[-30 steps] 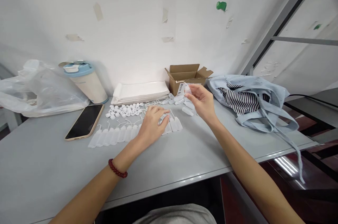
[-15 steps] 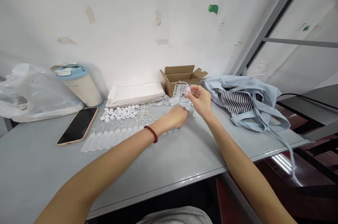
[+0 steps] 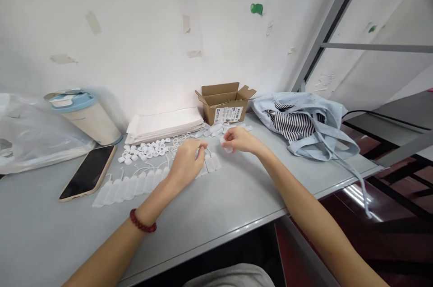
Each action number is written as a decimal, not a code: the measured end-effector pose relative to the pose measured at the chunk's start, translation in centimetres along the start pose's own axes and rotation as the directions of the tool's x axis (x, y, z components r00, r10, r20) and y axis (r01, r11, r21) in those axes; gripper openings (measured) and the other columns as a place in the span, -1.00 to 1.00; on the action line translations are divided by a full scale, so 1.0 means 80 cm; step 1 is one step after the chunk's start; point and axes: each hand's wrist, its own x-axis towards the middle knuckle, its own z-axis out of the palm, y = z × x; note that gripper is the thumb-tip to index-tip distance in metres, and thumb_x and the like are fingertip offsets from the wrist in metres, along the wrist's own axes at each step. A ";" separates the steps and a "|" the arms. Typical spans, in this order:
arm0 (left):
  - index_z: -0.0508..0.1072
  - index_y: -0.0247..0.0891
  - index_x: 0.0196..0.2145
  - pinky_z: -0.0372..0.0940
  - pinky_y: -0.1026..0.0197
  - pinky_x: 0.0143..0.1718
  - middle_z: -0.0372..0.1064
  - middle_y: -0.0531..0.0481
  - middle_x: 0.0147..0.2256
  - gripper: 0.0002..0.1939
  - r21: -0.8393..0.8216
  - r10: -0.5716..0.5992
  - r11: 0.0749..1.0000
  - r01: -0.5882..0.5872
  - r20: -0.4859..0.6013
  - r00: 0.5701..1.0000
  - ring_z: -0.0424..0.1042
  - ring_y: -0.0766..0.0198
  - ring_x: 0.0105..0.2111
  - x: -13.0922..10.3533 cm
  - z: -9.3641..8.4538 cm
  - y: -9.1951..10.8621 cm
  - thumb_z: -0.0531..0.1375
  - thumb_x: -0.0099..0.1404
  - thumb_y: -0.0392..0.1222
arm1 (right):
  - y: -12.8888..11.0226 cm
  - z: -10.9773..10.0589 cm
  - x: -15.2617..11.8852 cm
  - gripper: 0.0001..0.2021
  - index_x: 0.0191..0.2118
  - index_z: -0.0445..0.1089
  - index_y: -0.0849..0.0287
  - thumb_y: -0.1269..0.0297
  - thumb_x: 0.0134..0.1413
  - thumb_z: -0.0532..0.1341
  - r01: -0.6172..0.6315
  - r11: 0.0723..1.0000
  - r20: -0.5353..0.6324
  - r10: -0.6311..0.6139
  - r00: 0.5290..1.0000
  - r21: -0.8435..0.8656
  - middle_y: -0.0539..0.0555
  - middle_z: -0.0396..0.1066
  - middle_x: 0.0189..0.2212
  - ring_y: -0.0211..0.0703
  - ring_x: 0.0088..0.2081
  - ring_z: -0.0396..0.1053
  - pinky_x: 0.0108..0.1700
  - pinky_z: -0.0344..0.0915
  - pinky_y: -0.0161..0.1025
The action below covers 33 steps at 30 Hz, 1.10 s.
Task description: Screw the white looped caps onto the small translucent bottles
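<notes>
My right hand [image 3: 241, 139] is closed on a small translucent plastic bottle [image 3: 224, 144], which it holds over the table. My left hand [image 3: 187, 159] hovers to the left of it, thumb and fingers pinched together; whatever lies between them is too small to make out. Beneath and beside the left hand runs a row of translucent bottles [image 3: 130, 187], several with thin curved white tubes sticking out of the top. Behind the row are a heap of white caps [image 3: 145, 150] and some loose bent tubes [image 3: 176, 141]. More loose bottles [image 3: 214, 129] lie before the cardboard box.
An open cardboard box [image 3: 223, 102] stands against the wall, beside a stack of white paper sheets or bags [image 3: 165, 123]. To the left are a phone [image 3: 88, 172], a tumbler [image 3: 89, 115] and a plastic bag [image 3: 37, 133]. A light blue cloth bag [image 3: 304, 120] lies on the right.
My right hand has come lower and nearer with the bottle, whose white tube stuck up earlier. My left hand has withdrawn leftward from beside the loose bottles to above the row. The view has shifted slightly.
</notes>
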 end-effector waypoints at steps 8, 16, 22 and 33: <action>0.47 -0.27 -0.23 0.22 -0.02 -0.08 0.46 -0.18 -0.23 -0.75 0.321 0.168 0.926 -0.200 0.123 0.978 0.33 -0.01 -0.14 -0.024 0.018 -0.004 0.02 0.27 -0.38 | -0.001 0.002 -0.002 -0.88 -0.47 0.37 0.25 0.34 -0.09 0.31 -0.013 0.996 0.044 0.016 0.999 -0.087 0.05 0.45 -0.57 -0.24 -0.55 0.37 -0.59 0.24 -0.37; 0.40 -0.32 -0.08 0.26 -0.05 -0.04 0.41 -0.20 -0.13 -0.77 0.341 0.251 0.904 -0.256 0.060 0.966 0.31 -0.02 -0.07 -0.025 0.024 -0.012 0.11 0.30 -0.31 | -0.008 0.004 -0.006 -0.86 -0.46 0.37 0.25 0.32 -0.09 0.32 0.025 0.998 0.086 -0.030 0.996 0.054 0.04 0.44 -0.55 -0.28 -0.54 0.36 -0.56 0.24 -0.37; 0.33 -0.29 -0.02 0.29 -0.08 -0.05 0.39 -0.16 -0.10 -0.62 0.405 0.290 0.870 -0.283 0.046 0.956 0.32 -0.03 -0.06 -0.023 0.028 -0.014 0.26 0.22 -0.21 | -0.009 0.008 -0.008 -0.76 -0.41 0.35 0.23 0.23 -0.15 0.37 0.045 0.989 0.149 -0.066 0.987 0.140 0.02 0.44 -0.49 -0.29 -0.50 0.36 -0.53 0.24 -0.38; 0.26 -0.31 0.02 0.27 -0.10 -0.02 0.36 -0.20 -0.04 -0.52 0.429 0.323 0.843 -0.325 0.079 0.943 0.28 -0.06 -0.01 -0.024 0.027 -0.009 0.29 0.19 -0.23 | -0.016 0.017 -0.010 -0.73 -0.45 0.30 0.22 0.22 -0.19 0.39 0.047 0.969 0.147 -0.085 0.985 0.243 -0.05 0.38 -0.60 -0.29 -0.52 0.38 -0.53 0.22 -0.38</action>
